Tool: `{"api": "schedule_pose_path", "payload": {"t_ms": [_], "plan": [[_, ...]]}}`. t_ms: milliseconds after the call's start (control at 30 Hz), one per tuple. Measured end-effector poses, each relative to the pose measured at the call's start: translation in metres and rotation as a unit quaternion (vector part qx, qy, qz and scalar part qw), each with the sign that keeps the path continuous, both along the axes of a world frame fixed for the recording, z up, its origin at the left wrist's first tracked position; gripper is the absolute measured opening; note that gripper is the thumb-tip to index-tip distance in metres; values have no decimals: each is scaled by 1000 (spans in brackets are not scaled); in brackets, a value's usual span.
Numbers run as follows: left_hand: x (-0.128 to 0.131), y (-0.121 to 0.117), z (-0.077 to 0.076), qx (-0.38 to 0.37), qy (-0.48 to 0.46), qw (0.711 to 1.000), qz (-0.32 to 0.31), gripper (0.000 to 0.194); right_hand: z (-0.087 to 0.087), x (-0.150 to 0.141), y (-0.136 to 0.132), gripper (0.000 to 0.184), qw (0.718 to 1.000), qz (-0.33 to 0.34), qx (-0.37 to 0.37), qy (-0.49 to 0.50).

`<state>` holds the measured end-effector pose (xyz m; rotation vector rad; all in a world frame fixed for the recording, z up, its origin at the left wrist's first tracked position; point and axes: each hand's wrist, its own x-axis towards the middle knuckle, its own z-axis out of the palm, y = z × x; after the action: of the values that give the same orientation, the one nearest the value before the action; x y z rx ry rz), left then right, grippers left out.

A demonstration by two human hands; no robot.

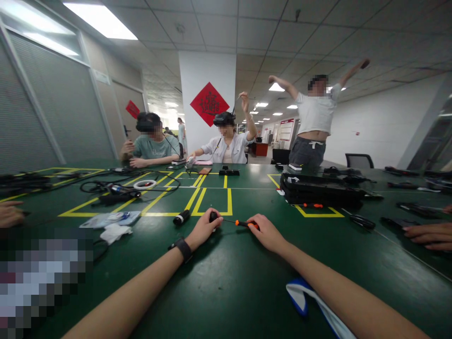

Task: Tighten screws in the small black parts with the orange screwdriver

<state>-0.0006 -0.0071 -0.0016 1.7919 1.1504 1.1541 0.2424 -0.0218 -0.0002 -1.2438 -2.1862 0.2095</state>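
Note:
My left hand [205,228] is closed around a small dark part [213,216], mostly hidden by the fingers, so its kind does not show. In my right hand [265,230] is an orange-and-black screwdriver [242,223], gripped by its handle. Its thin shaft points left toward the dark part; whether the tip touches it is too small to tell. Both hands are low over the green table [226,273]. A short black cylinder [181,217] lies just left of my left hand.
Black cases [318,190] are stacked at the right, and cables with a white ring [144,184] lie at the left. A plastic bag [109,219] and tissue [116,233] sit nearer. A blue-white strap [302,296] lies by my right forearm. Co-workers' hands [429,235] show at both edges.

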Motion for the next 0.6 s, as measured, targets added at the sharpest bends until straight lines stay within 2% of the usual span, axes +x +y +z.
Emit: {"api": "schedule_pose_path", "payload": {"t_ms": [333,600], "plan": [[0,0,0,7,-3,1000,1,25,-2,0,1,19,1000,-3,5,-16],[0,-1,2,6,-1,1000,-2,24,1,1,-2,24,1000,-4,5,-1]]}}
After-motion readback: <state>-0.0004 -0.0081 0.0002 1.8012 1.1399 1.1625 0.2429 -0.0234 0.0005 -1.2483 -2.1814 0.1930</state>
